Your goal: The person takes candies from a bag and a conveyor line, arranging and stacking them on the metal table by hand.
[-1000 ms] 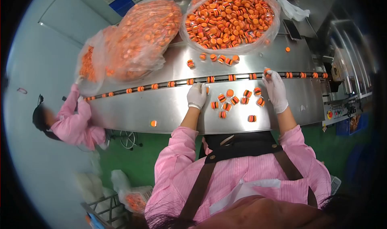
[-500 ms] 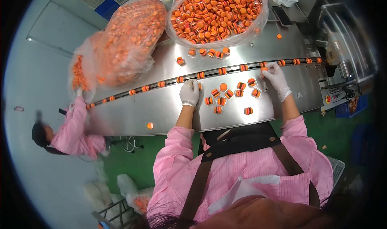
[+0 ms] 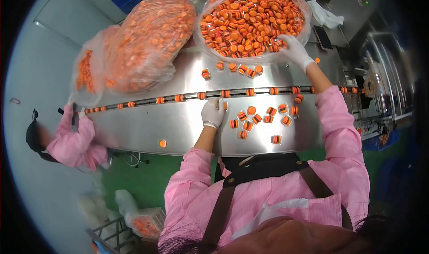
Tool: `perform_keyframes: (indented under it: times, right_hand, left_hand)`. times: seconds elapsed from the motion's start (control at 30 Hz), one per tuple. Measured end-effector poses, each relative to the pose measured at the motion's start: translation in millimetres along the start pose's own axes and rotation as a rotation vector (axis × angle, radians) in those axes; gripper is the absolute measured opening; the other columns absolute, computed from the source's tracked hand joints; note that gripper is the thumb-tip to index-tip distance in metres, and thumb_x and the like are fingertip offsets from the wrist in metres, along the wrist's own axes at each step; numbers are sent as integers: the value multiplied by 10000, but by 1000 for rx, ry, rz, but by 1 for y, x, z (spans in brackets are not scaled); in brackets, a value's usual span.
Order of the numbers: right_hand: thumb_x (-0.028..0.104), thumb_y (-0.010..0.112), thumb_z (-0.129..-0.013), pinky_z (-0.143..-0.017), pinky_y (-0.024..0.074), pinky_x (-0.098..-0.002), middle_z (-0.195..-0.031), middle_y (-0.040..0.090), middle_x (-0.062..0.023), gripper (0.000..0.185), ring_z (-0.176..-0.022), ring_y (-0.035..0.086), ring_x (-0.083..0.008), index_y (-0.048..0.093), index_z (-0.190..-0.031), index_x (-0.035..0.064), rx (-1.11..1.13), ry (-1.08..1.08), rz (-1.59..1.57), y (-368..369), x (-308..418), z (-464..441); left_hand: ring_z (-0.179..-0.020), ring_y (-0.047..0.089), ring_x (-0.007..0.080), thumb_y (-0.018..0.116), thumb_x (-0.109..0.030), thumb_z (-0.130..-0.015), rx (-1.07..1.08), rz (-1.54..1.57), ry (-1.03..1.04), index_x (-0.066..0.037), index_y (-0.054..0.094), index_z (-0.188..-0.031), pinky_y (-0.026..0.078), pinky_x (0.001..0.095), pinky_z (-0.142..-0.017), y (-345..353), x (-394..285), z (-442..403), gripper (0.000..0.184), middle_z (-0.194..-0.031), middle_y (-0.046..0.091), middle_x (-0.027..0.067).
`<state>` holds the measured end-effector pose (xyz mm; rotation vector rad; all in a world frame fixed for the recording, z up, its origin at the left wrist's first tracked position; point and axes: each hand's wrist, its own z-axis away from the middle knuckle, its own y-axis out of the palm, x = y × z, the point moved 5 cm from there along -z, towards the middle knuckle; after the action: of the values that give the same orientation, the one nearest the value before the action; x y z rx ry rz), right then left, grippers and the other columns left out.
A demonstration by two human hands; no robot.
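Note:
My left hand [image 3: 213,113], in a white glove, rests at the near side of the narrow conveyor track [image 3: 190,97]. Its fingers are closed on a wrapped burger-shaped candy [image 3: 225,105], whose orange edge shows beside the fingertips. My right hand [image 3: 295,51], also gloved, reaches over the near right rim of a large clear plastic bag [image 3: 250,59]. Its fingers are apart and touch the heap of orange burger-shaped candies [image 3: 250,21] inside. Several loose wrapped candies [image 3: 257,119] lie on the steel table near my left hand. Spaced candies sit in the track.
A second full bag [image 3: 147,44] stands at the back left. Beside it, a co-worker in pink [image 3: 73,138] has hands near the track's left end. A phone [image 3: 322,37] and white cloth [image 3: 325,13] lie back right. Machinery [image 3: 380,88] stands at the track's right end.
My right hand has left the track and moved up to the bag of candies. My left hand stays by the track. The co-worker's hands have moved down from the bag. The view has shifted slightly.

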<state>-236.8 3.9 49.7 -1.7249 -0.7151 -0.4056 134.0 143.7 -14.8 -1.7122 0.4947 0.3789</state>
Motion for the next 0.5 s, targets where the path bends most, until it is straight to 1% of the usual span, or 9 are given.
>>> perform_keyframes:
  times: [0.03, 0.07, 0.13, 0.17, 0.27, 0.33, 0.37, 0.43, 0.5]
  right_hand:
    - [54, 616, -790, -910, 488, -412, -1225, 547, -211, 531, -1048, 593, -372, 516, -1310, 92, -2, 34, 103, 5, 2, -22]
    - [43, 578, -819, -916, 491, -428, -1279, 511, -197, 537, -1074, 585, -363, 494, -1342, 130, 25, 20, 229, 10, 5, -39]
    - [49, 533, -855, -891, 503, -435, -1262, 516, -188, 497, -1081, 582, -358, 489, -1338, 157, -25, -174, 601, 31, 3, -67]
    - [65, 497, -876, -844, 519, -420, -1228, 528, -169, 411, -1049, 590, -340, 496, -1283, 125, -1, -211, 725, 41, 1, -75]
    - [69, 519, -864, -800, 519, -377, -1149, 543, -139, 293, -1004, 595, -293, 507, -1157, 56, -32, -218, 826, 62, -12, -97]
    - [87, 598, -820, -812, 515, -379, -1133, 541, -137, 353, -1015, 589, -289, 506, -1160, 58, -32, -261, 780, 62, -9, -102]
    - [120, 699, -761, -822, 511, -379, -1123, 539, -133, 445, -1018, 584, -288, 507, -1158, 60, 19, -218, 770, 63, -13, -105]
    - [156, 773, -709, -833, 508, -381, -1120, 536, -131, 524, -1026, 578, -294, 511, -1151, 56, 69, -209, 750, 63, -10, -108]
    - [170, 768, -734, -844, 506, -384, -1120, 534, -140, 500, -1028, 574, -305, 514, -1146, 46, 105, -196, 712, 65, -16, -111]
  left_hand:
    - [-765, 602, 387, 521, -286, -930, -26, 21, 14, -48, 612, -818, 463, 477, -679, 0, 0, 0, 278, -811, 614, 177]
    - [-767, 600, 391, 522, -281, -929, -25, 23, 21, -46, 604, -815, 463, 478, -679, 0, -1, 0, 274, -817, 614, 179]
    - [-775, 598, 399, 524, -271, -925, 6, 0, 14, -45, 590, -814, 463, 481, -679, 1, 1, -1, 260, -821, 612, 187]
    - [-773, 599, 399, 526, -270, -922, 9, 5, 7, -46, 591, -817, 463, 483, -678, 2, 3, -1, 256, -818, 612, 188]
    - [-761, 603, 389, 530, -262, -916, -1, 4, 20, -51, 593, -825, 466, 483, -672, 2, 2, -1, 238, -802, 613, 177]
    - [-762, 607, 378, 531, -255, -915, 2, 7, 22, -56, 605, -839, 469, 475, -673, -2, -2, -1, 225, -791, 614, 168]
    - [-769, 610, 379, 526, -252, -912, 10, 12, 8, -57, 598, -829, 472, 486, -679, -2, -3, -1, 223, -806, 618, 167]
    - [-774, 613, 381, 517, -248, -914, 25, -9, 0, -59, 602, -833, 478, 492, -687, -4, -5, -2, 222, -819, 625, 166]
    - [-777, 613, 380, 516, -248, -916, 12, 10, 11, -59, 605, -836, 478, 490, -686, -3, -4, -3, 223, -824, 626, 165]
